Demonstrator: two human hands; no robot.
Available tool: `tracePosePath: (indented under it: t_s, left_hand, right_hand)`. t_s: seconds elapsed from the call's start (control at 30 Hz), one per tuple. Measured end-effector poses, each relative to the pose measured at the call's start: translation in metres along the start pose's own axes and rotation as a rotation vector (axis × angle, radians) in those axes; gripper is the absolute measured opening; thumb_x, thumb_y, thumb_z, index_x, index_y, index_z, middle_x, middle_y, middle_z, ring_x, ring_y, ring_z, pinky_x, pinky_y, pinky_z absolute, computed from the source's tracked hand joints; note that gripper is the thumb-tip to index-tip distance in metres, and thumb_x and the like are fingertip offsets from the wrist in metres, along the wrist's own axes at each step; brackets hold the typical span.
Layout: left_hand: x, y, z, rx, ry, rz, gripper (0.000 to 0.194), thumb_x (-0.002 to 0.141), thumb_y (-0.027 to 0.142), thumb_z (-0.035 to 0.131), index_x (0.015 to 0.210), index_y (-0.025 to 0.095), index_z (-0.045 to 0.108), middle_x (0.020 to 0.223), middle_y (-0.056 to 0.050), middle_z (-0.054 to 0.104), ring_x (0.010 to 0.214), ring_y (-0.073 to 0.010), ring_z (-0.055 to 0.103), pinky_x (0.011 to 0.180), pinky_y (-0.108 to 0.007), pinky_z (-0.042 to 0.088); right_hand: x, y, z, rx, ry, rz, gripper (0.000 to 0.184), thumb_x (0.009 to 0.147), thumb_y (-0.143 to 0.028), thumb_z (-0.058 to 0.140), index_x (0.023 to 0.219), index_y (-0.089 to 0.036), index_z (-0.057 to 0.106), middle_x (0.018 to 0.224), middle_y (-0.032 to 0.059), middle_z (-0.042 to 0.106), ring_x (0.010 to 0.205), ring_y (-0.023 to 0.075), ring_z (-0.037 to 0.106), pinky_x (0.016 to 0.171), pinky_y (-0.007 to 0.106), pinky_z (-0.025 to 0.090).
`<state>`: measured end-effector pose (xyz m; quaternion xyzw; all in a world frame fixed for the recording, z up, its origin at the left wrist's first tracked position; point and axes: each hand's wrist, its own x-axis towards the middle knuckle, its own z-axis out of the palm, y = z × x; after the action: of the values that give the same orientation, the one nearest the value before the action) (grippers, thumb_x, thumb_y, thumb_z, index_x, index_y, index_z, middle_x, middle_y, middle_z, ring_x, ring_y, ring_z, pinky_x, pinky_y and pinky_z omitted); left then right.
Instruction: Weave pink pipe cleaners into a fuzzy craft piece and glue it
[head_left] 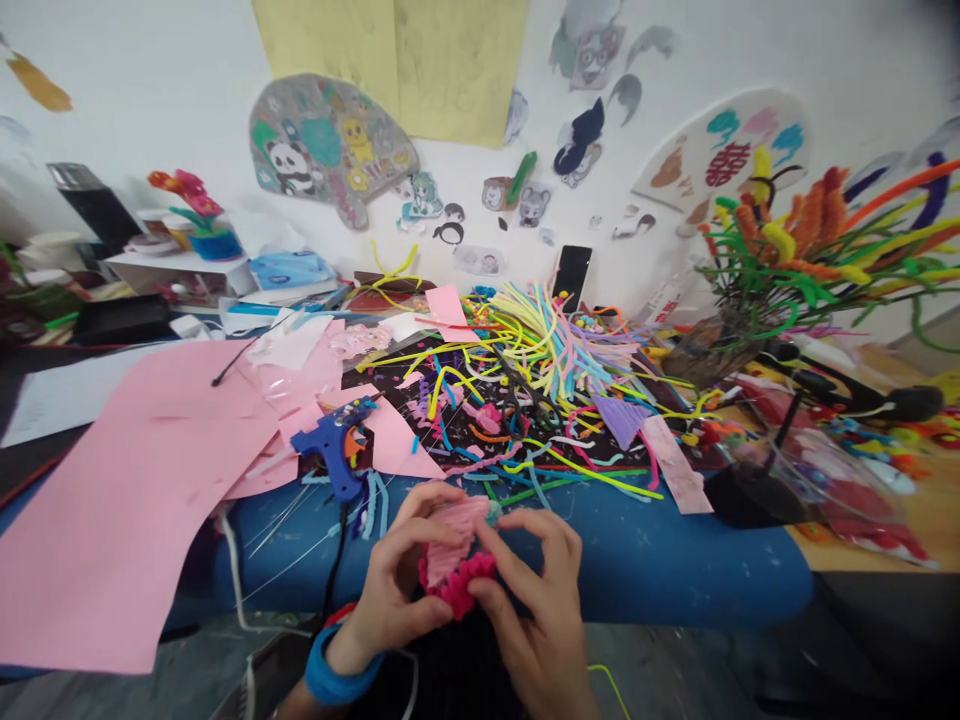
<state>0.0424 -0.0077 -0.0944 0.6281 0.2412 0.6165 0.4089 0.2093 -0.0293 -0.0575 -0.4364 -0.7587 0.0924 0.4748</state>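
A pink craft piece (pixel 454 540), apparently made of pipe cleaners, is held up between both hands just off the table's front edge. Its upper part is pale pink and ribbed, its lower rim is bumpy hot pink, and a bit of teal shows at the top right. My left hand (pixel 394 575), with a blue band at the wrist, grips it from the left, fingers over the top and thumb below. On the other side my right hand (pixel 536 575) pinches its right edge with thumb and fingertips. The palm-side surfaces are hidden.
A blue glue gun (pixel 335 445) lies left of centre, its cord hanging over the table edge. Pink sheets (pixel 187 420) cover the left side. Loose pipe cleaners (pixel 555 345) heap behind my hands. At right stand a black holder (pixel 754 490) and a vase of pipe-cleaner flowers (pixel 705 350).
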Motion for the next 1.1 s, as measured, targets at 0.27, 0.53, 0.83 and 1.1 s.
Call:
tracePosePath:
  t_s: [0.27, 0.53, 0.83, 1.1]
  left_hand:
    - [-0.001, 0.005, 0.005, 0.083, 0.137, 0.153, 0.053, 0.074, 0.058, 0.072, 0.116, 0.026, 0.062, 0.122, -0.009, 0.055, 0.114, -0.0276, 0.055, 0.098, -0.042, 0.047]
    - [-0.011, 0.009, 0.013, 0.155, 0.278, 0.206, 0.051, 0.078, 0.057, 0.067, 0.123, 0.034, 0.057, 0.126, -0.007, 0.052, 0.115, -0.0294, 0.052, 0.095, -0.046, 0.047]
    - [-0.013, 0.004, 0.004, 0.053, 0.15, 0.157, 0.026, 0.094, 0.049, 0.047, 0.109, 0.041, 0.066, 0.137, 0.0, 0.046, 0.125, -0.0314, 0.048, 0.103, -0.053, 0.04]
    - [-0.012, 0.012, 0.016, -0.267, 0.065, -0.241, 0.027, 0.093, 0.048, 0.05, 0.107, 0.031, 0.067, 0.131, -0.005, 0.055, 0.127, -0.0314, 0.05, 0.11, -0.051, 0.036]
  right_hand:
    - [0.0, -0.014, 0.008, 0.079, 0.218, -0.096, 0.025, 0.097, -0.029, 0.057, 0.119, -0.02, 0.065, 0.091, 0.0045, 0.068, 0.088, 0.0179, 0.062, 0.077, 0.03, 0.055]
    - [-0.018, -0.014, 0.02, -0.063, 0.331, -0.209, 0.02, 0.09, -0.022, 0.061, 0.103, -0.03, 0.072, 0.088, 0.0008, 0.079, 0.082, 0.0232, 0.072, 0.073, 0.04, 0.059]
    - [-0.009, -0.022, 0.028, -0.225, 0.356, -0.316, 0.025, 0.095, -0.024, 0.051, 0.093, -0.021, 0.076, 0.083, 0.0021, 0.08, 0.096, 0.0218, 0.069, 0.093, 0.032, 0.053]
    - [-0.013, -0.001, 0.022, -0.262, 0.26, -0.408, 0.015, 0.094, -0.019, 0.057, 0.094, -0.026, 0.07, 0.095, 0.0014, 0.078, 0.108, 0.0167, 0.07, 0.115, 0.038, 0.039]
